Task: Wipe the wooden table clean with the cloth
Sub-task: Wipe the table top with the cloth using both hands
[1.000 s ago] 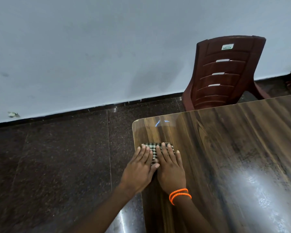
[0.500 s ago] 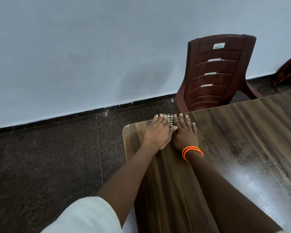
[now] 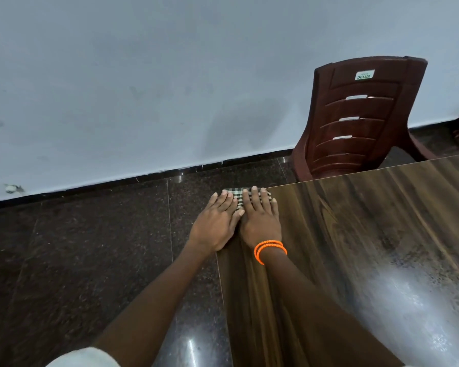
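Here both hands' fingers (image 3: 252, 200) flat on cloth (image 3: 237, 195) at table (image 3: 355, 234) corner; chair (image 3: 361, 120) beyond

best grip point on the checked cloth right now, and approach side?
Likely the far edge of the checked cloth, pinched from beyond the table corner. It lies flat, folded, overhanging that corner, with the left hand and right hand pressing straight fingers over its near part, so only the far strip is free.

label (image 3: 364, 75): "DELUX" | white sticker, green letters | on: brown plastic chair (image 3: 361, 123) backrest, top
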### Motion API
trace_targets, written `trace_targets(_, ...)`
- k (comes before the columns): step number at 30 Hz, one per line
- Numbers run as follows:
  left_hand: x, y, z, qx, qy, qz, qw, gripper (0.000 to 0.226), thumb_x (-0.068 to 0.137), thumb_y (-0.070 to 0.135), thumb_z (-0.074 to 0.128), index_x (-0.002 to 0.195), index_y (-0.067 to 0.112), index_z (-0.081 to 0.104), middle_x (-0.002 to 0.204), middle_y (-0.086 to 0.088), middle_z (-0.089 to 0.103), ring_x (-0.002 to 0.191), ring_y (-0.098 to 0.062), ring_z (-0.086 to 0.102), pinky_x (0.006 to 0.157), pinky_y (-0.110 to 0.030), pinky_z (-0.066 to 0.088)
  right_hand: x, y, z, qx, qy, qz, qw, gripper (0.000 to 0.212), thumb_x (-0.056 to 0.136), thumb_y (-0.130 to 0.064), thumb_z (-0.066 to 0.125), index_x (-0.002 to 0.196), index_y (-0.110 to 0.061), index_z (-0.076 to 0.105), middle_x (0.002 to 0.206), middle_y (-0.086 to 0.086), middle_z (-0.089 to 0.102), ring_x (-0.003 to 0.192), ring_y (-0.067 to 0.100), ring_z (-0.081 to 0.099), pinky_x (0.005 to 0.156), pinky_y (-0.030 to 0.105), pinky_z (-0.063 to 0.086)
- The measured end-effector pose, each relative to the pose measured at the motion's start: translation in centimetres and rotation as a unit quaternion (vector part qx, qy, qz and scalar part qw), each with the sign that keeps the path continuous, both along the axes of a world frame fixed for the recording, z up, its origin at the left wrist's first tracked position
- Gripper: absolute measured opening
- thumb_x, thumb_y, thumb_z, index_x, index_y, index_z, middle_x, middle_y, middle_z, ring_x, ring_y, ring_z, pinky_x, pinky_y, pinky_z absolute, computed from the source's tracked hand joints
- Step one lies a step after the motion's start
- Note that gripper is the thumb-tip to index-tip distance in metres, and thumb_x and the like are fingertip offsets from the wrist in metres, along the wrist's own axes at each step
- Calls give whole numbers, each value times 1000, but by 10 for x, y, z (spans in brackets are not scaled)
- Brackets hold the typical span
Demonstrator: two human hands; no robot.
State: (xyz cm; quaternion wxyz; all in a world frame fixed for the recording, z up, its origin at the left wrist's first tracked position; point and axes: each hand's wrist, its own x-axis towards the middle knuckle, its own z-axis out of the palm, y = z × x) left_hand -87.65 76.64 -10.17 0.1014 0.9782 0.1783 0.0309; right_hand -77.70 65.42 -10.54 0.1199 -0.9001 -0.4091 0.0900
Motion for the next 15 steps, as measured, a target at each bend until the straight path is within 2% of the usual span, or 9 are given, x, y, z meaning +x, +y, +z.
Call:
trace_targets(2,-17,9,0,-2,2,11,1000,74,105,50,9,149,3,47,157,-14,43,152,-24,28,128,-41,13,-13,10,-1,0,-6,17,1000,69,95,-37,7,161,-22,15,170,5,12,157,25,1,126,47,3)
trace_targets(5,-37,15,3,-11,-2,27,1000,73,105,50,10,149,3,45,158,-15,42,153,-24,27,128,-40,11,-27,19,-1,-5,-9,41,999,59,106,-33,24,162,-23,9,171,3,6,157,23,-5,127,46,-1)
trace_targets(7,-49,11,4,-29,-6,37,999,74,105,51,10,151,3,43,159,-15,39,153,-23,24,128,-39,10,-35,17,-2,-3,-12,59,998,59,107,-32,27,162,-24,8,171,2,5,157,23,-6,127,46,-2)
trace_targets(15,-108,-56,-5,-105,-25,66,992,72,106,53,15,153,4,39,161,-12,36,155,-18,18,128,-37,10,-79,-47,-17,40,-17,100,994,59,102,-37,28,160,-25,24,168,0,21,157,22,7,125,48,10)
